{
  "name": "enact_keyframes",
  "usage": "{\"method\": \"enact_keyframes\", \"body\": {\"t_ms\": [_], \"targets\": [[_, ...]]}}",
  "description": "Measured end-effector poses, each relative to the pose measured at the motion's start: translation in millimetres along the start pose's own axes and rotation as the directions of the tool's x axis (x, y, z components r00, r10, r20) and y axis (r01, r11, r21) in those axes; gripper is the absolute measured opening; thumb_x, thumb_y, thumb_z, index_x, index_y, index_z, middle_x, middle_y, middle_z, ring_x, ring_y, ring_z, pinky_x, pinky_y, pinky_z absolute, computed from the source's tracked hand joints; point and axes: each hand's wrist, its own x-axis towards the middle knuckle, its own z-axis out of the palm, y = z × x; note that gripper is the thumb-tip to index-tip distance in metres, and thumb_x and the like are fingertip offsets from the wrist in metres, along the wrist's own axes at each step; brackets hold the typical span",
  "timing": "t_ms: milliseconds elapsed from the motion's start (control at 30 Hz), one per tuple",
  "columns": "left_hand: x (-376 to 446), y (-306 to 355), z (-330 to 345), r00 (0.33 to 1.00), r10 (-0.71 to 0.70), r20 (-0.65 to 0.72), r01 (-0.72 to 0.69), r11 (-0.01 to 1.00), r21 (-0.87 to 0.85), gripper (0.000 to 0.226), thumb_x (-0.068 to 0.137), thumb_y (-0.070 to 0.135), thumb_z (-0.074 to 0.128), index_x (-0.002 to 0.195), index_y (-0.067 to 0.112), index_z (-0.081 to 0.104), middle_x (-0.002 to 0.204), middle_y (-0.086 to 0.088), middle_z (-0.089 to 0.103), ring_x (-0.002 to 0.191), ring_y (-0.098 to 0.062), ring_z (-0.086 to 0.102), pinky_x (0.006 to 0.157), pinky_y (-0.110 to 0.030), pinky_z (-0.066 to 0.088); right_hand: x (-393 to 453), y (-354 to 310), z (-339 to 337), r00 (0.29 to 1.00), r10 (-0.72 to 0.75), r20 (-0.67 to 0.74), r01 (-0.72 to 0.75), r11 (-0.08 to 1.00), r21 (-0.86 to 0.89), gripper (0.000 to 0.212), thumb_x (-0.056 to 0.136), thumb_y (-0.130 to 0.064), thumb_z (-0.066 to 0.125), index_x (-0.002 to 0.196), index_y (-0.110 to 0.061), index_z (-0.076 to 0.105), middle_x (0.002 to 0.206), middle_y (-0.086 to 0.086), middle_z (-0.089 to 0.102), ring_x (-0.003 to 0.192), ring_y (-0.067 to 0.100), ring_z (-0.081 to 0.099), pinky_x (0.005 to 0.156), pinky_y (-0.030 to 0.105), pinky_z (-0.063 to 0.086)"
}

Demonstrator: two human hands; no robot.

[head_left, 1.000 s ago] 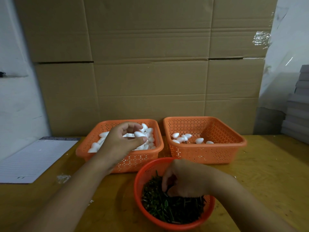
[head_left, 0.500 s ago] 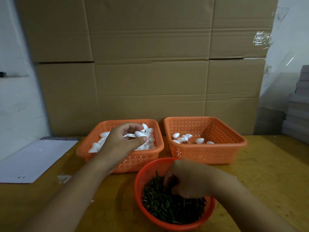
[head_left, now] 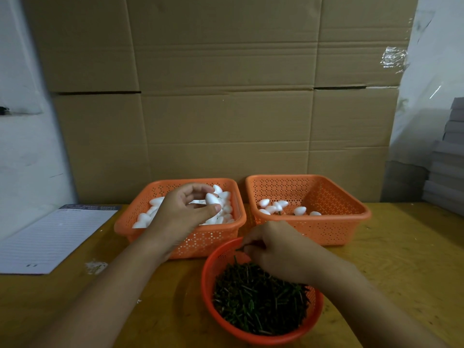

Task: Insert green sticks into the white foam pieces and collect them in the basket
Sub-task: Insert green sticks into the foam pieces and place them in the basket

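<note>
My left hand hovers over the left orange basket and pinches one white foam piece between thumb and fingers. That basket holds several loose foam pieces. My right hand is above the round orange bowl of green sticks, with a thin green stick pinched at its fingertips. The right orange basket holds several foam pieces with short green stems.
A lined paper pad lies at the table's left. Cardboard boxes form a wall right behind the baskets. Grey stacked sheets stand at the far right. Bare wooden table shows to the right of the bowl.
My right hand has lifted out of the stick pile toward the bowl's far rim, now with a stick at its fingertips. The left hand has stayed over the left basket with its foam piece.
</note>
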Motion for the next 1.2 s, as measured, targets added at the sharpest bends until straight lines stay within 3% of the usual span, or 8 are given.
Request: {"method": "enact_keyframes", "body": {"t_ms": [167,367,500,667,800,900,1000,1200], "targets": [[-1,1,1,0.999,0.010,0.034,-0.008,0.999,-0.047,0.025,0.085,0.010,0.077,0.105,0.025,0.074,0.108,0.009,0.076,0.093,-0.009,0.073,0.066,-0.016,0.053,1,-3,0,0.997,-0.020,-0.079,0.025,0.998,0.065,0.023,0.096,-0.014,0.054,0.078,-0.020,0.066,0.069,-0.008,0.064,0.059,-0.002,0.057,0.053,0.014,0.040],[0,3,1,0.993,-0.064,0.102,0.085,0.973,-0.215,0.031,0.080,0.025,0.082,0.110,0.031,0.076,0.113,0.001,0.074,0.095,-0.017,0.070,0.073,-0.026,0.054,3,-4,1,0.984,0.042,-0.171,0.006,0.963,0.270,0.015,0.098,-0.016,0.054,0.090,-0.021,0.066,0.078,0.001,0.074,0.070,0.020,0.070,0.069,0.046,0.058],[0,8,0,0.985,-0.098,0.141,0.144,0.917,-0.372,0.041,0.071,0.039,0.083,0.109,0.026,0.077,0.102,-0.005,0.074,0.095,-0.017,0.072,0.068,-0.024,0.055,4,-6,-1,0.975,0.101,-0.196,0.003,0.882,0.471,0.012,0.099,-0.010,0.055,0.102,-0.022,0.060,0.078,-0.002,0.076,0.070,0.016,0.072,0.063,0.035,0.057],[-1,10,0,0.978,-0.090,0.188,0.160,0.904,-0.397,0.028,0.077,0.043,0.078,0.097,0.023,0.079,0.105,-0.004,0.072,0.092,-0.015,0.071,0.071,-0.025,0.057,3,-10,-5,0.967,0.134,-0.216,0.006,0.837,0.547,0.004,0.099,-0.012,0.058,0.099,-0.015,0.060,0.078,0.003,0.076,0.070,0.019,0.073,0.065,0.040,0.057],[-2,10,1,0.977,-0.118,0.177,0.187,0.874,-0.448,0.041,0.070,0.036,0.083,0.107,0.018,0.076,0.108,-0.010,0.072,0.091,-0.017,0.072,0.070,-0.026,0.057,3,-11,-5,0.965,0.145,-0.217,0.013,0.804,0.595,0.004,0.096,-0.012,0.061,0.093,-0.014,0.061,0.081,0.006,0.076,0.073,0.020,0.072,0.063,0.035,0.053],[-3,9,0,0.976,-0.111,0.189,0.185,0.880,-0.438,0.048,0.073,0.025,0.084,0.118,0.016,0.070,0.110,-0.008,0.074,0.099,-0.017,0.072,0.073,-0.025,0.057,3,-8,-5,0.961,0.123,-0.246,0.036,0.831,0.556,0.005,0.093,-0.011,0.067,0.089,-0.014,0.068,0.078,0.002,0.072,0.068,0.013,0.062,0.064,0.032,0.050],[-4,10,1,0.976,-0.103,0.193,0.178,0.887,-0.426,0.039,0.075,0.014,0.079,0.113,0.018,0.073,0.114,-0.004,0.074,0.102,-0.014,0.070,0.074,-0.023,0.056,3,-6,-5,0.959,0.106,-0.263,0.046,0.857,0.513,0.011,0.089,-0.008,0.068,0.085,-0.018,0.073,0.078,-0.004,0.071,0.066,0.003,0.060,0.061,0.022,0.047],[-4,8,2,0.980,-0.041,0.197,0.103,0.943,-0.317,0.035,0.072,0.013,0.076,0.104,0.027,0.079,0.094,0.004,0.071,0.093,-0.007,0.066,0.079,-0.022,0.055,5,-3,-2,0.960,0.101,-0.262,0.035,0.882,0.470,0.013,0.087,-0.007,0.070,0.085,-0.019,0.074,0.071,-0.015,0.067,0.064,-0.004,0.059,0.060,0.012,0.043]]}}
